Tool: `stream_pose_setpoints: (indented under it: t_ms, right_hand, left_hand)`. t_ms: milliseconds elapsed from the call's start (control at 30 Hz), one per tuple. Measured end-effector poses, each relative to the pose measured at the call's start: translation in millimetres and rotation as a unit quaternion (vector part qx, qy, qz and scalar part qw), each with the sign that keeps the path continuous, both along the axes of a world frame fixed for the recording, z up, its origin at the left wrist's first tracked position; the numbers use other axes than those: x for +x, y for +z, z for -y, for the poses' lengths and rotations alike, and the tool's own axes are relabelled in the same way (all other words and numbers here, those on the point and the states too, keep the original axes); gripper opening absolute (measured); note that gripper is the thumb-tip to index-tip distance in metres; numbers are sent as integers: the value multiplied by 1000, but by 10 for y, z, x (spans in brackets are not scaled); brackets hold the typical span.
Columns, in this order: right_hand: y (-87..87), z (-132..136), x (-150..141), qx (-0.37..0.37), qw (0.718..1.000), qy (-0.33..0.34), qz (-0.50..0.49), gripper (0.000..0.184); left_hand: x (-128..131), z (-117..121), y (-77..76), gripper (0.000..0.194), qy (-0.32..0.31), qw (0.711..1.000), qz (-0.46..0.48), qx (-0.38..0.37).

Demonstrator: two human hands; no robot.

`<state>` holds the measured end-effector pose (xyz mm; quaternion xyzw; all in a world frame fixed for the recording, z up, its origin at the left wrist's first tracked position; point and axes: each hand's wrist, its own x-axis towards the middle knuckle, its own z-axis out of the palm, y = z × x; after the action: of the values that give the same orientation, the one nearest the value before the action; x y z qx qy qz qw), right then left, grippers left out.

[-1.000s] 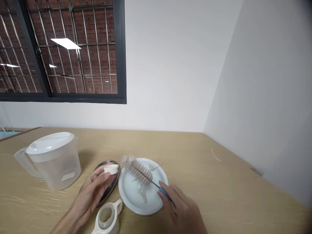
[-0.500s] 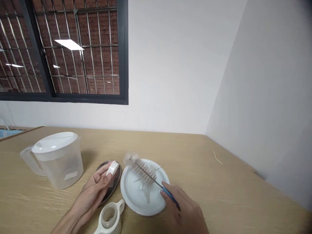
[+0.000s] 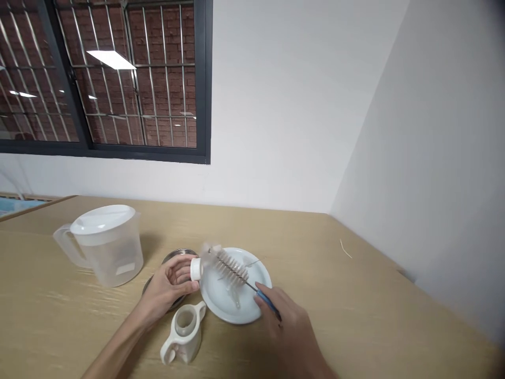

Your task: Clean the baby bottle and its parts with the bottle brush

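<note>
Between the fingers of my left hand is a small white cap, turned toward the brush. My right hand grips the blue handle of a bottle brush, whose bristles slant up and left over a pale plate. The brush's soft tip is beside the cap; whether they touch I cannot tell. On the plate are a clear wet-looking piece and thin strands, partly hidden by the bristles. Behind my left hand lies a round dark metal dish, mostly covered. A white two-handled cup stands nearest me.
To the left stands a translucent lidded pitcher with its handle pointing left. A thin pale strip lies far right on the wooden table. A barred window and white walls border the table.
My left hand has moved right and turned the cap toward the brush tip, so they are now side by side. The right hand keeps its grip. The whole view has shifted slightly.
</note>
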<state>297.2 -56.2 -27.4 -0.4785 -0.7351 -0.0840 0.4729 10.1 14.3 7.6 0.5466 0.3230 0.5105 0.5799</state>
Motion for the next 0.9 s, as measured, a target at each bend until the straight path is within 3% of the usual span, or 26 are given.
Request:
stream_pose_setpoints:
  t_ms: [133,233,333,500,767,900]
  right_hand:
    - [17,3,22,1,1000,-3,-22,24]
    - [50,34,-3,0,999,31,-19,23]
    - [42,39,-4,4,999,53,11,23]
    - [18,7,84,-19,1000,7,1,24]
    - [11,29,12,-19,998,62,12,25]
    - [-21,8,33,-42,999,14,22,23]
  left_hand:
    - [10,-46,-98,53,2,1000,-11,14]
    - [25,-76,-147,56,13,1000,5,5]
    - [40,-73,-121,60,11,999,38,-10]
    - [55,-31,-56,61,27,998,58,-1]
    - [10,-107,-174,56,34,999,27,32]
    - [-19,-138,-182,59,59,998,-1,28]
